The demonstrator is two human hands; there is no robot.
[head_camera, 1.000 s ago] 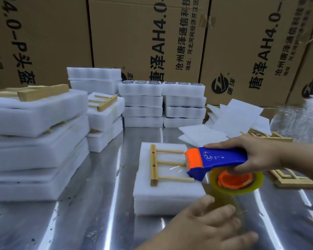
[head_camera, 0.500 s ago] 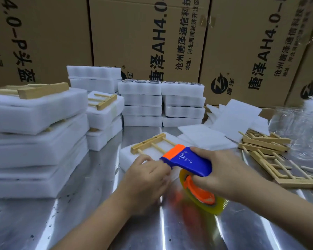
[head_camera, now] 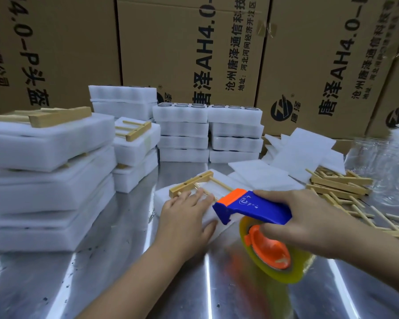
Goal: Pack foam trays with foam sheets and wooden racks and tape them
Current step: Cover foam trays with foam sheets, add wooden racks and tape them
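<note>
The tray (head_camera: 162,201) lies on the steel table (head_camera: 55,284) just ahead of the person, turned at an angle, with a rack (head_camera: 190,184) lying flat on its top. The left hand (head_camera: 187,217) rests on the tray with fingers straight and spread, the fingertips reaching the rack's thin rods and the thumb against the near side, so it presses rather than grips. The right hand (head_camera: 309,224) is curled round the blue handle of the dispenser (head_camera: 251,207), whose orange nose sits at the tray's right edge, just beside the left fingertips. The tape roll (head_camera: 286,272) hangs below the handle on an orange hub, tilted above the table, and it is blurred. To the left a tall left stack (head_camera: 44,180) of packed trays carries a rack on top, and a lower stack (head_camera: 136,157) beside it does the same. Further back stand the back stacks (head_camera: 207,134) (their top trays show round openings), two side by side. White sheets (head_camera: 297,153) lie fanned out behind the tray to the right, and loose racks (head_camera: 339,185) are heaped next to them. Clear jars (head_camera: 389,169) sit at the far right, too blurred to count. Printed boxes (head_camera: 182,42) wall off the back.
</note>
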